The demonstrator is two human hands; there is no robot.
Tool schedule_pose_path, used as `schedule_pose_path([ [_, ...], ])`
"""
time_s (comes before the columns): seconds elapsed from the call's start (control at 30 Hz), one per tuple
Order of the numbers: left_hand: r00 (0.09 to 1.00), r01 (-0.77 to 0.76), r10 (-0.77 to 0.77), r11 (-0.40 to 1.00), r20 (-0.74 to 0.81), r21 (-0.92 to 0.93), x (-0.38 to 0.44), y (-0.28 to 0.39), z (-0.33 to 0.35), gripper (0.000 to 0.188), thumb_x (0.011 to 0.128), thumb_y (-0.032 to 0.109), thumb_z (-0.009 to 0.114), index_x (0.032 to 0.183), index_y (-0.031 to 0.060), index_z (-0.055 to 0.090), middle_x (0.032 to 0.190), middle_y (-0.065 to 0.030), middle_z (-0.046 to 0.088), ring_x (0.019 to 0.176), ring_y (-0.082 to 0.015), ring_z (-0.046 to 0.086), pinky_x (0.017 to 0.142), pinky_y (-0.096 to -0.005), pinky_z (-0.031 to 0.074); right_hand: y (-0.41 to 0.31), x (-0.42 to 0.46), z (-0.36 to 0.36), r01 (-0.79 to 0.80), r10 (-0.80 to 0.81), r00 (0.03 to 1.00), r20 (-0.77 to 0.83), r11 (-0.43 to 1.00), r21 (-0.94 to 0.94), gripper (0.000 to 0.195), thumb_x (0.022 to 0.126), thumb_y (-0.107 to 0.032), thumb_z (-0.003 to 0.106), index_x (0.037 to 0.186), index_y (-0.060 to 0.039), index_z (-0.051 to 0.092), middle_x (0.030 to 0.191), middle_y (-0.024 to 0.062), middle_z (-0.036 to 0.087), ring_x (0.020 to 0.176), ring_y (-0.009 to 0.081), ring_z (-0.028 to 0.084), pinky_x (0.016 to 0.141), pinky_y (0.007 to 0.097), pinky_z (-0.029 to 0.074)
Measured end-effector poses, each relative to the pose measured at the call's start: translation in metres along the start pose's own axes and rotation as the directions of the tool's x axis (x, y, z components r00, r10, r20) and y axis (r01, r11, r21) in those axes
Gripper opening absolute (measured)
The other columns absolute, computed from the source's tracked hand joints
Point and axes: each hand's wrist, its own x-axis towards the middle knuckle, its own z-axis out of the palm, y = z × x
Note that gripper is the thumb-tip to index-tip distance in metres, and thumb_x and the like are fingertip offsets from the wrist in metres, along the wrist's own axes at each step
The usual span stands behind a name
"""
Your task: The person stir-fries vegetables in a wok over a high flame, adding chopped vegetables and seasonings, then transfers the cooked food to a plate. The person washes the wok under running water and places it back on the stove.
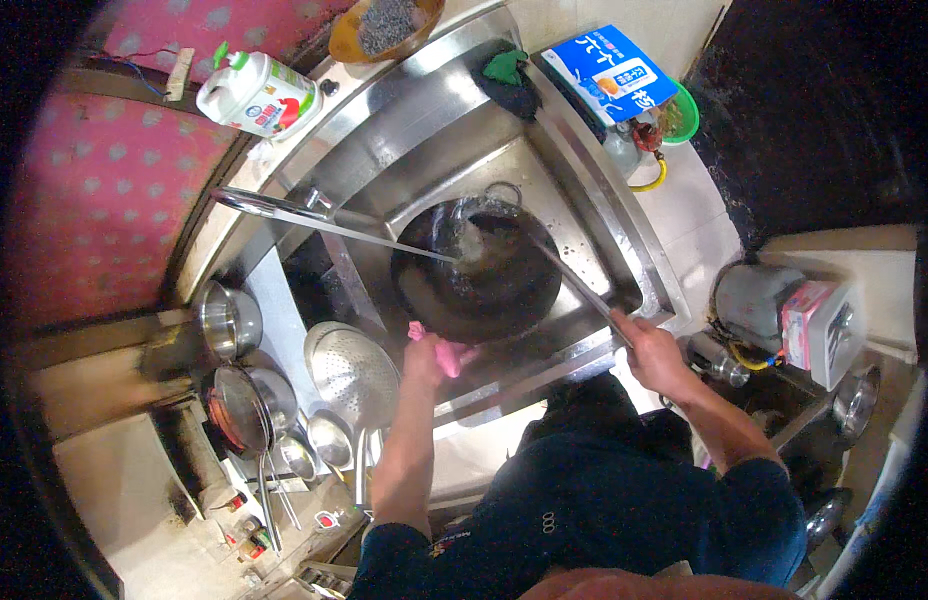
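A dark wok [479, 300] rests in the stainless steel sink [524, 157], its far ring handle towards the back. Water runs into it from the faucet [246, 201]. At the wok's near left rim, my left hand [426, 356] grips a pink cloth [449, 358]; the near handle is not visible. My right hand [648, 352] is closed round the long metal handle of a utensil [584, 291], whose far end reaches into the wok and is hard to make out.
Left of the sink lie a perforated metal strainer [351, 371], a steel pot [228, 321] and several ladles. A detergent jug [258, 94] and an orange bowl [385, 34] stand behind. A blue box [610, 75] and a green basin [681, 112] are at the back right; a green cloth [504, 67] hangs at the corner.
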Motion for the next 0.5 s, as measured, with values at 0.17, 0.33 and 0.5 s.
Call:
schedule_pose_path([
  [0.17,0.947,-0.144,0.286,0.785,-0.146,0.602,-0.063,0.069,0.034,0.021,0.084,0.004,0.060,0.101,-0.0067,0.064,0.084,-0.0199,0.069,0.076,-0.0305,0.071,0.061,-0.0440,0.058,0.002,0.011,0.016,0.037,-0.034,0.999,0.033,0.993,-0.116,0.074,0.075,0.003,0.063,0.146,-0.0103,0.049,0.102,0.0214,0.065,0.084,0.0422,0.067,0.073,0.0511,0.056],
  [0.33,0.874,-0.254,0.466,0.197,0.137,0.947,-0.153,0.107,0.058,0.029,0.082,0.007,0.062,0.109,-0.0008,0.069,0.090,-0.0228,0.073,0.086,-0.0345,0.074,0.075,-0.0439,0.057,0.006,0.015,0.016,0.119,-0.130,0.991,-0.034,0.966,-0.229,0.076,0.075,0.002,0.065,0.148,-0.0114,0.048,0.097,0.0195,0.064,0.076,0.0387,0.067,0.068,0.0475,0.056],
  [0.5,0.803,-0.311,0.528,-0.024,0.276,0.950,-0.202,0.116,0.065,0.037,0.083,0.006,0.062,0.119,0.0022,0.069,0.104,-0.0237,0.073,0.098,-0.0379,0.072,0.084,-0.0454,0.056,0.009,0.005,-0.004,0.200,-0.241,0.957,-0.160,0.951,-0.234,0.083,0.071,0.004,0.066,0.150,-0.0157,0.049,0.098,0.0213,0.064,0.075,0.0407,0.067,0.069,0.0462,0.057],
])
